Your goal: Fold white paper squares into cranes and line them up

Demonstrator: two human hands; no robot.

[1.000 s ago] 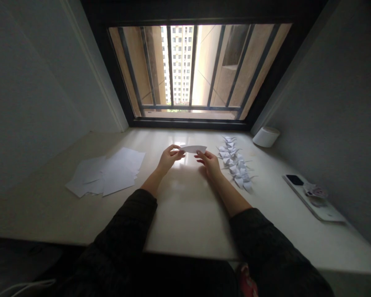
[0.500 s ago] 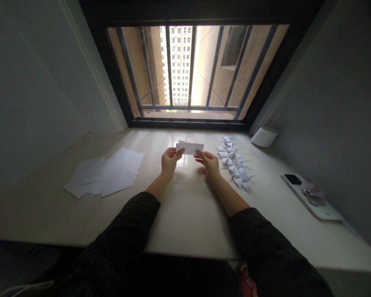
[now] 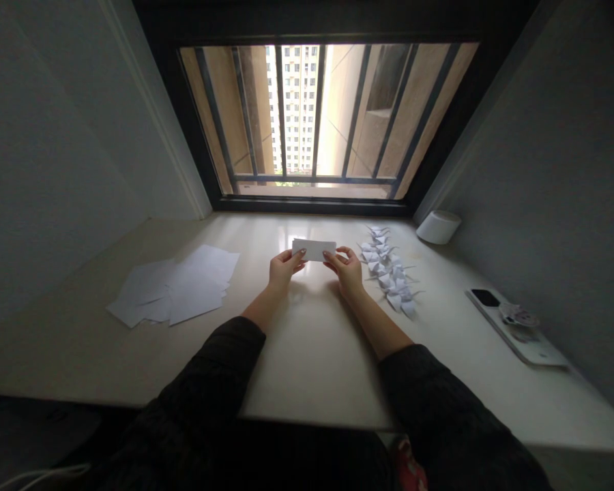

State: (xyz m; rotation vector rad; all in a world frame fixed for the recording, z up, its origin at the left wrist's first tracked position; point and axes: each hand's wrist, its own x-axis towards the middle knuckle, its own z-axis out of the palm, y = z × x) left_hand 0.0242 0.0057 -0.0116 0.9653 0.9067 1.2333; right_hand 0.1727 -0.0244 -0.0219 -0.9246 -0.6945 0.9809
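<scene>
A folded sheet of white paper (image 3: 314, 249) is held up level between my two hands, its long side running left to right. My left hand (image 3: 283, 267) pinches its left end, thumb on the near face and fingers behind. At the other end, my right hand (image 3: 346, 267) grips it with the thumb in front, and the index finger is bent near the top right corner. Several folded white paper cranes (image 3: 389, 269) lie in a cluster just right of my right hand. To the left, loose white paper sheets (image 3: 197, 283) overlap in a spread pile.
A phone (image 3: 516, 327) in a pale case with a grip on its back lies at the right. Near the window's right corner stands a white cylindrical object (image 3: 439, 226). The barred window (image 3: 312, 204) closes off the far side of the white counter (image 3: 317, 368).
The folded paper's top edge has come down slightly and its layers sit closer together. My right index finger has risen to its upper right corner.
</scene>
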